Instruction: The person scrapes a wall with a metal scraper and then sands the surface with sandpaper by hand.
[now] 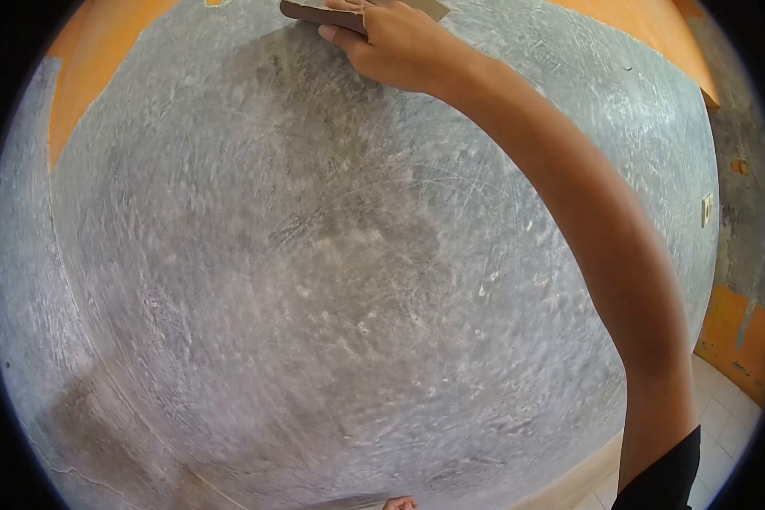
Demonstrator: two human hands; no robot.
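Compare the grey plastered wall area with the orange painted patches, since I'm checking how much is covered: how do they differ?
The grey plastered wall area fills most of the view; the orange painted patches sit only at the edges. The grey looks rough and scratched; the orange looks smooth. The right hand presses a sanding block on grey, not orange. Both belong to one wall.

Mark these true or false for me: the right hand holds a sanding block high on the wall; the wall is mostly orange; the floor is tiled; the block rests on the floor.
1. The right hand holds a sanding block high on the wall: true.
2. The wall is mostly orange: false, mostly grey plaster, with orange paint only at the edges.
3. The floor is tiled: true.
4. The block rests on the floor: false, it is pressed to the wall.
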